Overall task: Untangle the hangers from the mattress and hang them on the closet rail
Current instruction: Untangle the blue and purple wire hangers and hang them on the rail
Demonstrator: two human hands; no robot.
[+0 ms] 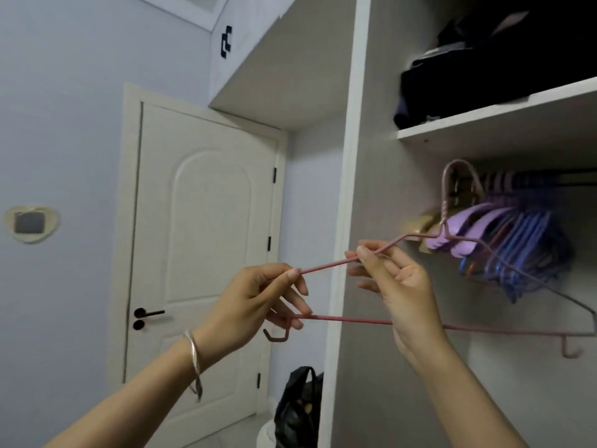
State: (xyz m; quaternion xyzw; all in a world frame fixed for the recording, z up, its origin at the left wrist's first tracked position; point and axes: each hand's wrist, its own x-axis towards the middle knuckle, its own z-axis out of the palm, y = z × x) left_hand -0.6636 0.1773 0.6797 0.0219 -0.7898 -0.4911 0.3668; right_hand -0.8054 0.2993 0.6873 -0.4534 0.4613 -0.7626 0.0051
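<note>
Holding a pink wire hanger (349, 319) at mid-frame, a person's left grip (258, 299) pinches the wire's left corner with thumb and curled fingers. The right grip (400, 286) pinches the upper arm just to its right. The hook (458, 162) rises level with the rail (578, 176) at right, beside purple and blue hangers (517, 240); whether it rests on the rail cannot be told. Dark clothes (484, 59) fill the shelf (484, 124) above. A door (200, 237) stands at left, and a black bag (300, 409) sits at bottom centre.
</note>
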